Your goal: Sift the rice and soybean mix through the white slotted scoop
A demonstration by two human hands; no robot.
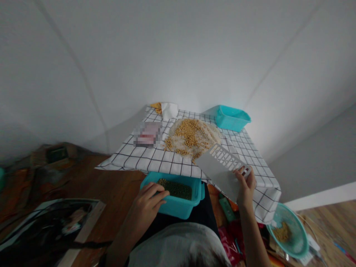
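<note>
My right hand (246,185) grips a flat white plastic board (222,171) by its slotted edge. The board slants down to the left, its far corner at the near side of a pile of yellow soybeans (189,133) mixed with whitish, rice-like grains. My left hand (148,202) is closed at the near left rim of a teal tub (178,211), fingers over the rim and thumb lower on the outside. Small green beans (178,190), with some paler ones, lie in the tub. It stands at my lap, just below the table's front edge.
A checked cloth (167,165) covers the table against the wall. Another teal tub (233,118) stands at the back right. A white cloth (169,110) and a blurred-out flat item (148,134) lie left. A teal basket (300,237) is below right, an open box (83,222) below left.
</note>
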